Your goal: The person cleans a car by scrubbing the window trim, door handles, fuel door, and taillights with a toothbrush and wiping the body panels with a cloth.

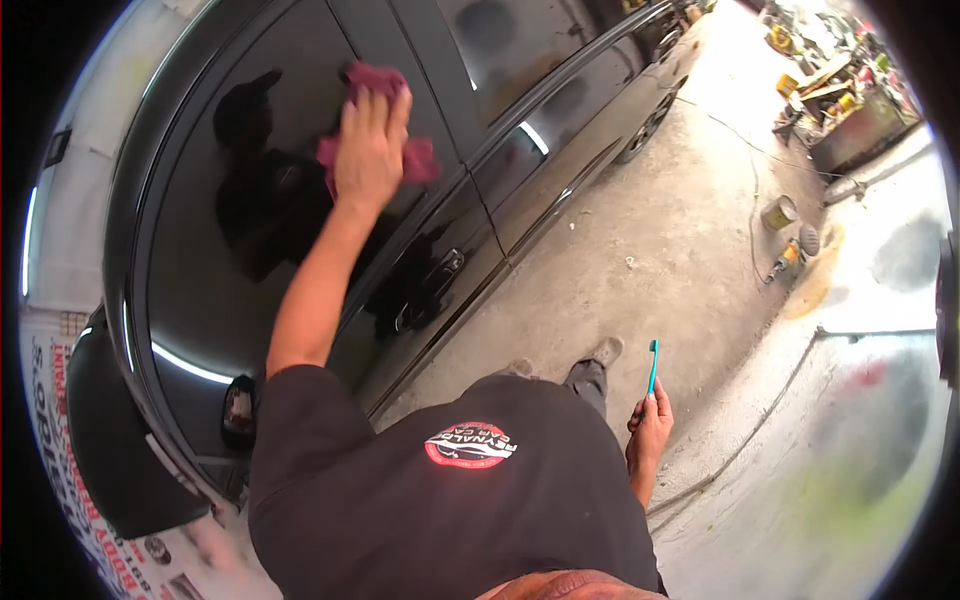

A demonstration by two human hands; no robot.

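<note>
My left hand (368,165) presses a maroon cloth (378,82) against the dark side window (230,270) of a black car. Fingers lie over the bunched cloth, and its edges stick out on both sides of the hand. Low on the right, my right hand (652,425) grips the lower part of a teal toothbrush (653,368), bristle head pointing up. The toothbrush is held away from the car, over the floor. A dark reflection of a person in a cap shows in the window.
The car's door handle (445,268) is below the window, with a side mirror (240,405) at lower left. A power tool (785,258), a can (779,212) and a cord lie on the concrete floor (620,270). A bin (865,135) heaped with clutter stands at upper right.
</note>
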